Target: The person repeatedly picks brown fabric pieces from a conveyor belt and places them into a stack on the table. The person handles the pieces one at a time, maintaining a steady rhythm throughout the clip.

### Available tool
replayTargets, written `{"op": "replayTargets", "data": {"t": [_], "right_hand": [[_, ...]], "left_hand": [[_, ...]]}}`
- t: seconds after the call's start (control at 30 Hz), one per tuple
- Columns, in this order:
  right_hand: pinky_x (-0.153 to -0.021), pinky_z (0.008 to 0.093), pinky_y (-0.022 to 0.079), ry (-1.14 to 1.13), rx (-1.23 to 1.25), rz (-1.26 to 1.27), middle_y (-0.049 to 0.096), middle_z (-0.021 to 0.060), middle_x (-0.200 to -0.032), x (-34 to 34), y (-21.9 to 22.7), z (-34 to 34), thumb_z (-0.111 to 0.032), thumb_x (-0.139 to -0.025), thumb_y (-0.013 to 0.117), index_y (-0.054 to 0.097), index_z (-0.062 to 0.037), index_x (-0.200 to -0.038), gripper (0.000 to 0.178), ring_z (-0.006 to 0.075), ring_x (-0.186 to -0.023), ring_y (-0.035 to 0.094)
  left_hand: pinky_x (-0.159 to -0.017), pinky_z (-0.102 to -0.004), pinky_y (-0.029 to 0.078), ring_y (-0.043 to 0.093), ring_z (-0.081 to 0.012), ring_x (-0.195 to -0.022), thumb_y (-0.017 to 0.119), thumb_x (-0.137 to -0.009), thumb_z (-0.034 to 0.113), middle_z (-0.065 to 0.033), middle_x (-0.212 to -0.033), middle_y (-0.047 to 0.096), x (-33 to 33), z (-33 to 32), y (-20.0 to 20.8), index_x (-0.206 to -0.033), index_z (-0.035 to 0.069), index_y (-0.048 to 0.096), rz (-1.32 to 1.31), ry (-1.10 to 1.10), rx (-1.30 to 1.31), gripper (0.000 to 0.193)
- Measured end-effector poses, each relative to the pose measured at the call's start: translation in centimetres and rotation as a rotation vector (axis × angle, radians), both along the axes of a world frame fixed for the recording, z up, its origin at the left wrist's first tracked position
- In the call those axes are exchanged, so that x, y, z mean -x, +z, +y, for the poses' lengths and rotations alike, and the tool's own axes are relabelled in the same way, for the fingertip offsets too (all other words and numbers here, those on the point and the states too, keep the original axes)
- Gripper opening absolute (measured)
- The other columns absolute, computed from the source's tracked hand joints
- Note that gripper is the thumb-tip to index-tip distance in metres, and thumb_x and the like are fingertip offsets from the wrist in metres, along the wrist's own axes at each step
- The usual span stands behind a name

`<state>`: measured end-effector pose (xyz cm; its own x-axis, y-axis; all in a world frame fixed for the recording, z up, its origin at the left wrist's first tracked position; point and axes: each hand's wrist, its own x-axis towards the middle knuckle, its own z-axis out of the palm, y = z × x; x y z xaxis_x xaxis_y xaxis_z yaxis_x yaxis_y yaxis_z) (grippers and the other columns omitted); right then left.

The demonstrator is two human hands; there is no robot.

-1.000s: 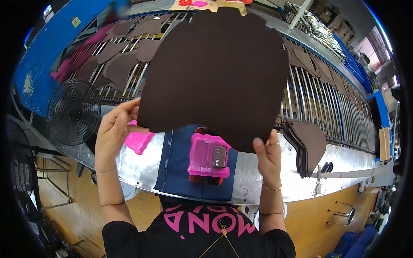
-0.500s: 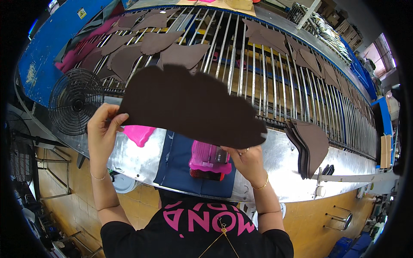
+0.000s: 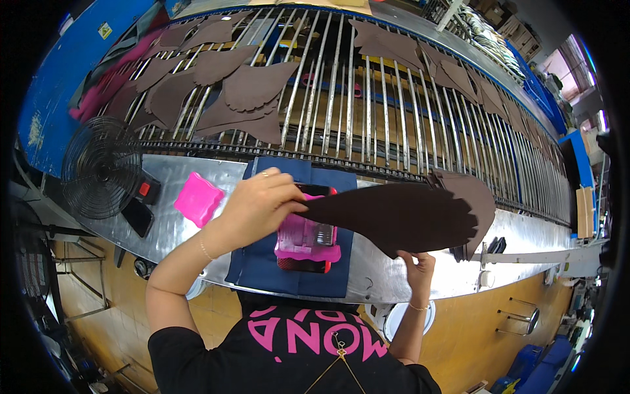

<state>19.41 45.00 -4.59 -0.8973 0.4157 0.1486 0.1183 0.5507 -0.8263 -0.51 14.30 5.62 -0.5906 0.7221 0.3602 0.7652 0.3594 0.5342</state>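
A dark brown flat cut piece [image 3: 407,217], leather-like with a scalloped edge at its wide end, hangs between my two hands. My left hand [image 3: 259,202] pinches its narrow tip over the navy cloth [image 3: 285,279]. At its lower edge my right hand [image 3: 418,270] grips it between thumb and fingers. The wide end overlaps a stack of similar brown pieces [image 3: 484,210] on the metal ledge and hides part of it. Below my left hand, a clear pink case [image 3: 307,241] sits on a red-and-black object, partly covered by the held piece.
Beyond the ledge [image 3: 387,282] runs a rack of metal rods [image 3: 351,98] bearing several brown pieces [image 3: 252,88]. A pink scalloped plate [image 3: 199,199] lies left, near a black wire-guarded fan [image 3: 102,167]. A white bar [image 3: 545,256] juts across at right; a stool [image 3: 530,320] stands below.
Both hands have carried the brown piece to the right, its wide end now over the stack. My left hand has crossed to above the navy cloth.
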Motion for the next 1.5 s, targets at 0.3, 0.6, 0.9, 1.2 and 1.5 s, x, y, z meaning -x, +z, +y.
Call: {"op": "replayTargets", "data": {"t": [0.3, 0.6, 0.9, 1.2, 1.5], "right_hand": [[-0.071, 0.0203, 0.042, -0.3, -0.054, 0.421, 0.06, 0.0, -0.082, -5.5, 10.0, 7.8, 0.0, -0.083, 0.066, 0.064, 0.0011, -0.095, 0.012, 0.0084, -0.078, 0.052], [-0.076, 0.0277, 0.044, -0.264, -0.825, 0.329, 0.064, 0.0093, -0.087, 3.6, 18.2, 6.6, -0.013, -0.082, 0.068, 0.064, -0.0047, -0.099, 0.019, 0.0185, -0.082, 0.056], [-0.087, 0.037, 0.045, -0.582, -0.673, -0.1, 0.059, 0.0159, -0.111, 2.1, 4.0, 19.0, -0.028, -0.087, 0.062, 0.055, -0.0023, -0.118, 0.041, 0.0269, -0.095, 0.06], [-0.084, 0.0431, 0.047, -0.845, -0.552, -0.574, 0.061, 0.0268, -0.104, -3.2, -5.0, 25.8, -0.047, -0.076, 0.071, 0.059, 0.0036, -0.113, 0.064, 0.0399, -0.097, 0.059], [-0.073, 0.0391, 0.049, -0.814, -0.652, -0.482, 0.067, 0.0236, -0.087, -5.5, -7.4, 29.8, -0.047, -0.067, 0.079, 0.065, 0.0086, -0.092, 0.062, 0.0334, -0.079, 0.065]], "left_hand": [[-0.061, -0.0324, 0.047, 0.052, -0.0204, -0.079, 0.076, -0.072, 0.027, -0.0067, -0.091, 0.049, -0.5, 8.9, -2.2, -0.094, 0.006, 0.064, -0.014, -0.409, -0.118, 0.032], [-0.036, -0.0195, 0.034, 0.047, -0.0036, -0.041, 0.063, -0.088, 0.019, 0.0008, -0.061, 0.054, 5.8, 11.0, 4.7, -0.098, 0.003, 0.061, -0.755, -0.075, -0.385, 0.019], [-0.035, -0.0209, 0.037, 0.047, -0.0074, -0.045, 0.051, -0.094, 0.012, -0.0034, -0.076, 0.053, 21.8, -2.4, -8.7, -0.119, 0.0, 0.047, -0.768, 0.592, -0.909, 0.029], [-0.046, -0.0316, 0.046, 0.056, -0.0186, -0.055, 0.059, -0.09, 0.022, -0.0109, -0.08, 0.061, 28.4, -6.6, -19.7, -0.124, -0.002, 0.048, -0.678, 1.006, -0.591, 0.042], [-0.073, -0.0305, 0.043, 0.046, -0.0167, -0.076, 0.072, -0.079, 0.035, -0.0067, -0.086, 0.049, 23.6, -7.7, -15.8, -0.131, 0.0, 0.044, -0.35, 0.908, -0.515, 0.068]]}}
